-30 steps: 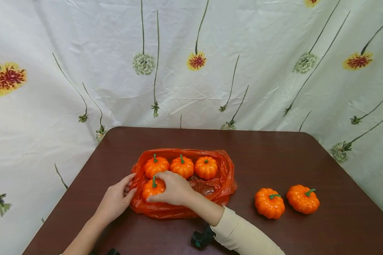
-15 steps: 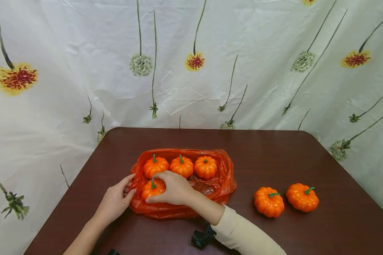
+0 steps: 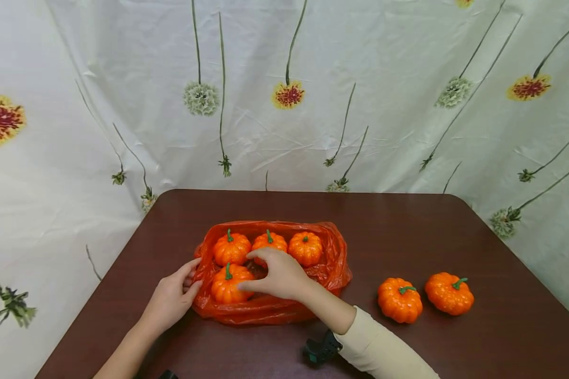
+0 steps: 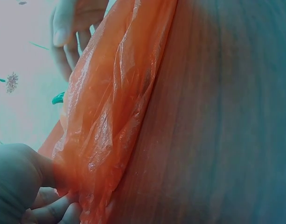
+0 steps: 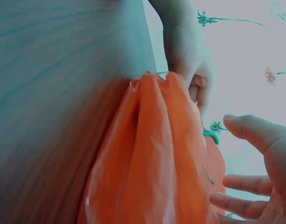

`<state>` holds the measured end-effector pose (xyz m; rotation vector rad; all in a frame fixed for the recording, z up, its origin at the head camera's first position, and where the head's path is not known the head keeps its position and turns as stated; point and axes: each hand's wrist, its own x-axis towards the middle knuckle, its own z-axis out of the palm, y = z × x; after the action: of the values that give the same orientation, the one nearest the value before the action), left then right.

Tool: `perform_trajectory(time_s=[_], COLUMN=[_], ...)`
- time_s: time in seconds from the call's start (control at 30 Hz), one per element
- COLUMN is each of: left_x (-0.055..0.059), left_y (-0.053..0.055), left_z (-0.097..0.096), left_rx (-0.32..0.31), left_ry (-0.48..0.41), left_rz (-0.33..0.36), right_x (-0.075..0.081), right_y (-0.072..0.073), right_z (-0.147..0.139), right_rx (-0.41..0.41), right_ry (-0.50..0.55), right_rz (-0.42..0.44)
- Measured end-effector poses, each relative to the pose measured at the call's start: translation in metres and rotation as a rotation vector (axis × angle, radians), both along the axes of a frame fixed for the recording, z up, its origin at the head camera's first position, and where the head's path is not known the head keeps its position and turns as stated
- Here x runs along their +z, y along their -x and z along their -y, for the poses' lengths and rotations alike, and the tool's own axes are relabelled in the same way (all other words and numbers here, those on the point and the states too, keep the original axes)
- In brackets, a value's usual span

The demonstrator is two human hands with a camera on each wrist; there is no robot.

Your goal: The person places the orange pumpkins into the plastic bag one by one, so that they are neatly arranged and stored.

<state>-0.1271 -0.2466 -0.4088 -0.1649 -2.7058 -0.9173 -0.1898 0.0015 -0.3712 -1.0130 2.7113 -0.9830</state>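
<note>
An orange-red plastic bag (image 3: 265, 315) lies spread wide on the table, its mouth facing up. At its left edge, my left hand (image 3: 169, 299) pinches the thin rim; the left wrist view shows the plastic (image 4: 112, 102) gathered between thumb and fingers. Over the bag, my right hand (image 3: 284, 275) has thumb and fingers spread, with nothing between them. Just left of it sits the front small orange pumpkin (image 3: 228, 287), green stem up. Behind are a left pumpkin (image 3: 231, 250), a middle pumpkin (image 3: 267, 240) partly hidden by the right hand, and a right pumpkin (image 3: 305, 249).
Outside the bag, to the right, two more pumpkins, one nearer (image 3: 400, 301) and one farther right (image 3: 449, 295), rest on the dark brown table (image 3: 384, 231). A white curtain with printed flowers (image 3: 246, 126) hangs behind the table's far edge.
The right hand has let go of the front-left pumpkin and shifted right and slightly up. That pumpkin stays in the bag. The left hand keeps its place at the rim.
</note>
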Motion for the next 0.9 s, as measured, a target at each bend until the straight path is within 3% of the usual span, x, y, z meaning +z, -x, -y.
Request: perform_trajectory(time_s=[0.37, 0.9], left_x=[0.000, 0.000], left_y=[0.001, 0.000], left_z=[0.002, 0.001], left_rx=[0.001, 0.010], left_ry=[-0.012, -0.015], left_rz=[0.010, 0.016], right_x=[0.007, 0.016], right_y=[-0.002, -0.005], right_z=[-0.042, -0.100], right_rx=[-0.108, -0.242], right_ry=[0.092, 0.134], right_rz=[0.076, 0.021])
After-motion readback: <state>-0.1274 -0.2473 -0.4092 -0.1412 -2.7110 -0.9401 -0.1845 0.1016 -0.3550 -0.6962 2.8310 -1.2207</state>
